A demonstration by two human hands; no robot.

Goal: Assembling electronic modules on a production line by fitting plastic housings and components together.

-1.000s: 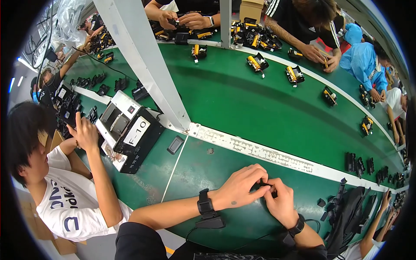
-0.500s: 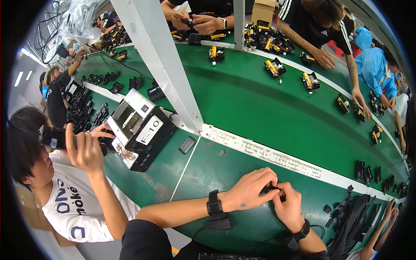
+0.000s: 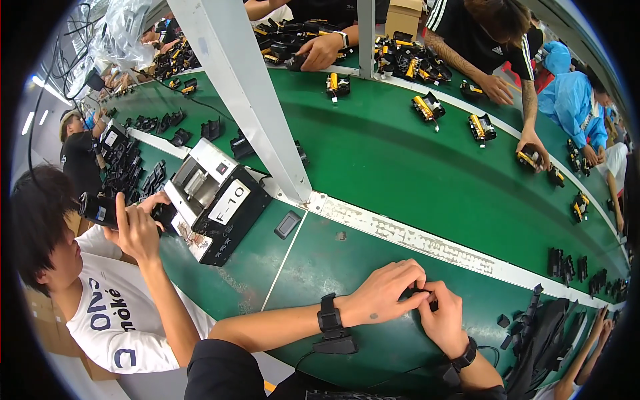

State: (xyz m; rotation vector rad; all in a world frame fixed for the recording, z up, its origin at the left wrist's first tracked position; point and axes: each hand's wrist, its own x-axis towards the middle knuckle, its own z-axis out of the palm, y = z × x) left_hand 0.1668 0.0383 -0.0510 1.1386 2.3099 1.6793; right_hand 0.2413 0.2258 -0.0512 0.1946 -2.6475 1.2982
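Note:
Over the green table, my left hand [image 3: 385,291] and my right hand [image 3: 443,312] meet, with fingers closed and fingertips almost touching. A small black piece [image 3: 417,291] shows between them, gripped by both. Fingers cover most of it, so its exact kind cannot be made out. Black bands circle both my wrists, and a black box with a cable [image 3: 335,344] hangs by my left forearm. Beyond my hands lies a flat black rectangular part [image 3: 287,225] on the table.
A white-and-black tabletop machine [image 3: 215,193] stands at left, beside a co-worker with a black part [image 3: 100,211]. A white post [image 3: 247,93] rises from the belt's edge rail. Black-and-yellow assemblies [image 3: 481,128] lie on the green belt. Black strips and pieces [image 3: 543,340] lie at right.
My hands have barely moved. Assemblies on the belt have shifted slightly right. The left co-worker's black part is lower and further right. At far right, a co-worker's hand has moved onto an assembly.

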